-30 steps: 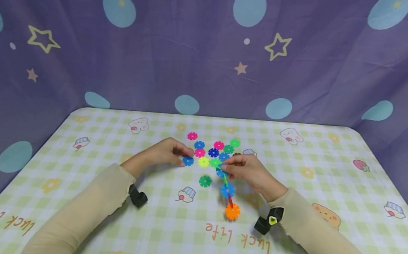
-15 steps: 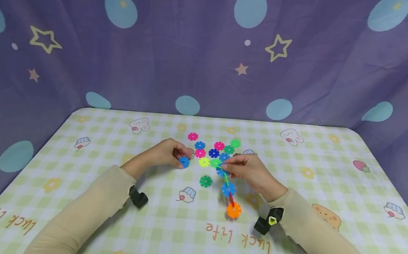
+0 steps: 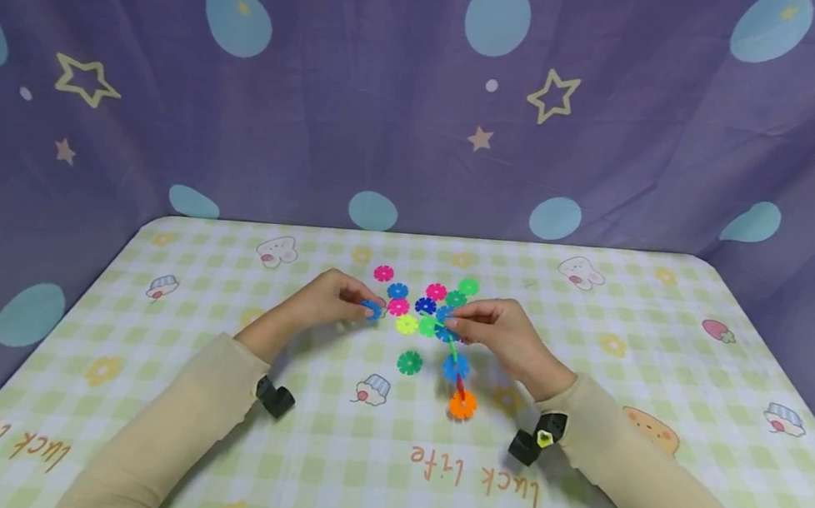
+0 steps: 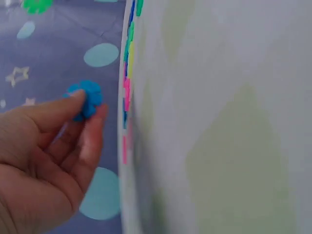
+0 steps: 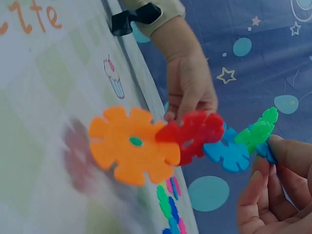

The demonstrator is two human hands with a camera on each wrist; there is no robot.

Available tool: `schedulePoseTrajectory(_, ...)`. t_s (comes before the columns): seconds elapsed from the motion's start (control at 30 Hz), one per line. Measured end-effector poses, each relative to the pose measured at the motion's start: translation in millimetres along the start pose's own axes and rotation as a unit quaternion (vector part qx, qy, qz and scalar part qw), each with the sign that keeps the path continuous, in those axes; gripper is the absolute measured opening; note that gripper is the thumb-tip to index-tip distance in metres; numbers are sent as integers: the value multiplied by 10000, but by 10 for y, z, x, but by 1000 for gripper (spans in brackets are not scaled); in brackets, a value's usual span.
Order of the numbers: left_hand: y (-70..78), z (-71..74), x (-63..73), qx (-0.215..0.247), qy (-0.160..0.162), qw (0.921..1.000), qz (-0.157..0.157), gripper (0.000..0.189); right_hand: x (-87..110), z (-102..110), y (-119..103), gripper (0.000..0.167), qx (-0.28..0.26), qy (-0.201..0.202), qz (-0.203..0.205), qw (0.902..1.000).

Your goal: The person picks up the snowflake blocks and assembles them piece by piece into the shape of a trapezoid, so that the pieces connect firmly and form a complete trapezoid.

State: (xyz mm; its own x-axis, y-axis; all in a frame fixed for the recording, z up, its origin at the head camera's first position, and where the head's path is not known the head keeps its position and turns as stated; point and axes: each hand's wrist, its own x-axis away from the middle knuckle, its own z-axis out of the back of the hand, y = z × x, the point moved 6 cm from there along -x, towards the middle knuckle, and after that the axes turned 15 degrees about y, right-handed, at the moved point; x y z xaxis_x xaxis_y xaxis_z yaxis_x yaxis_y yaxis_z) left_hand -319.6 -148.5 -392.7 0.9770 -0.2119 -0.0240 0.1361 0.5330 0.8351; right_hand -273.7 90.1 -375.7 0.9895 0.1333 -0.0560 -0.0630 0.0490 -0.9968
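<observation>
Between the thumb and fingers of my left hand (image 3: 332,304) is a blue snowflake disc (image 4: 91,100), raised above the table. My right hand (image 3: 504,336) pinches the far end of a chain of slotted snowflake discs. That chain runs toward me from the fingertips: a blue disc (image 5: 265,152) partly covered by fingers, a green disc (image 5: 254,137), another blue disc (image 5: 229,155), a red disc (image 5: 197,134) and an orange disc (image 5: 122,146) at the near end. Both hands are apart, with loose discs lying between and beyond them.
Several loose snowflake discs lie flat at mid-table, among them a yellow disc (image 3: 407,324), a pink disc (image 3: 383,273) and a light green disc (image 3: 468,287). One dark green disc (image 3: 409,362) lies nearer. A checked cloth (image 3: 321,479) covers the table; a purple curtain (image 3: 316,126) hangs behind.
The blue disc in my left hand has turned from facing the head camera to nearly edge-on, and rises slightly. My right hand has shifted the chain a little away from me.
</observation>
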Motion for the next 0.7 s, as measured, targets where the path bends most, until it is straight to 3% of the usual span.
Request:
schedulePoseTrajectory(0.2, 338, -89, 98, 793, 86, 9956, -485, 22, 12, 66, -118, 19, 645, 286, 443, 9965)
schedulePoseTrajectory(0.33, 526, -127, 167, 1084, 408, 9910, -671, 22, 5, 95, -165, 16, 993, 436, 747, 9913)
schedulePoseTrajectory(0.5, 628, -126, 205, 1190, 818, 9864, -780, 18, 2, 103, -186, 16, 1046, 472, 950, 9888)
schedulePoseTrajectory(0.7, 711, -127, 243, 1406, 1061, 9812, -789, 19, -1, 95, -209, 17, 878, 502, 1048, 9893)
